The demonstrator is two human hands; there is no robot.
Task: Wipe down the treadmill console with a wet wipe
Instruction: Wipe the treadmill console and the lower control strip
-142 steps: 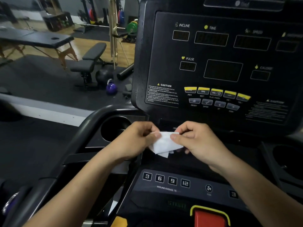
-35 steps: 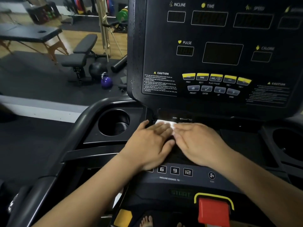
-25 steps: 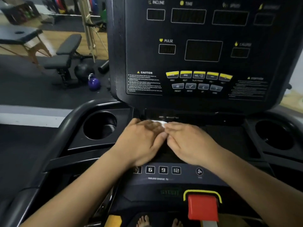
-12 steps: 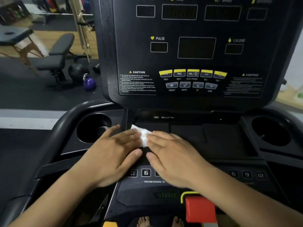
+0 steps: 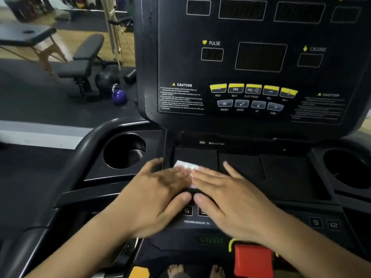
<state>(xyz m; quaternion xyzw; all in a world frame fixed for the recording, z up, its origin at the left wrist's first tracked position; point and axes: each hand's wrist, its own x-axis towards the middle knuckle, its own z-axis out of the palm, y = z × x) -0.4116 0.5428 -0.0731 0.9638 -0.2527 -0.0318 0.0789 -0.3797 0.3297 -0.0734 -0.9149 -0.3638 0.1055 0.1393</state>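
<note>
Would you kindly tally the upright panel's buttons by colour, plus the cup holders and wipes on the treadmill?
Yellow buttons: 5
Grey buttons: 4
Cup holders: 2
Wet wipe: 1
Total: 12

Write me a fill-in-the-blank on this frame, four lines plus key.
1. The left hand and right hand press a white ____ flat on the console.
2. The kettlebell on the floor is ____.
3. The heart icon sits beside the word ____.
4. The block below the right wrist is ____.

Missing words: wipe; purple; PULSE; red.
</note>
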